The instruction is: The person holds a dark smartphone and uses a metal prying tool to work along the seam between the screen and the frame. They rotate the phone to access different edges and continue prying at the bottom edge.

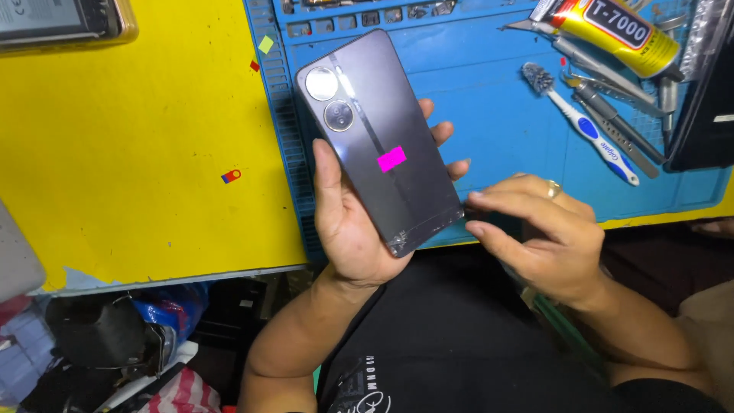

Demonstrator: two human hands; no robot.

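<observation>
A dark smartphone point(380, 141) lay back-up in the left hand point(348, 218), thumb along one long edge, fingertips curled around the other, above the near edge of a blue work mat point(489, 115). The right hand point(547, 233), fingers together, touched the phone's cracked lower corner. On the mat beyond, a toothbrush point(581, 124) and glue tube point(612, 30) lay.

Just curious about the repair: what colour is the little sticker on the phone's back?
Bright pink sticker on the dark phone, seen in the head view.
</observation>
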